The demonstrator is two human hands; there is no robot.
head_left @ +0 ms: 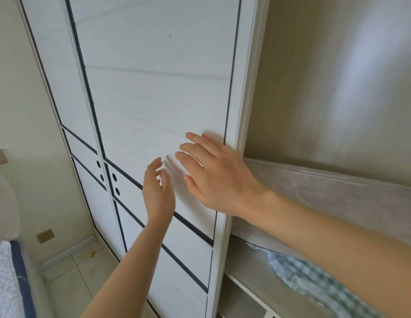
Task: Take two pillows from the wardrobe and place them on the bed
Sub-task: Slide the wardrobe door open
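Observation:
A white sliding wardrobe door (154, 92) with dark trim lines fills the middle of the view. My right hand (218, 177) lies flat against it near its right edge, fingers spread. My left hand (157, 191) hovers just left of it, fingers loosely apart, holding nothing. To the right of the door the wardrobe is open: a blue-and-white checked cloth item (314, 278) lies on a shelf (252, 269), partly hidden by my right forearm. The bed (5, 278), with a pale cover and dark blue edging, shows at the lower left.
A second white door panel (62, 76) stands further left, with round finger holes (100, 171). A grey fabric-lined shelf board (337, 191) runs above the checked item. Tiled floor (73, 278) lies between bed and wardrobe. A wall socket (46, 235) sits low on the left wall.

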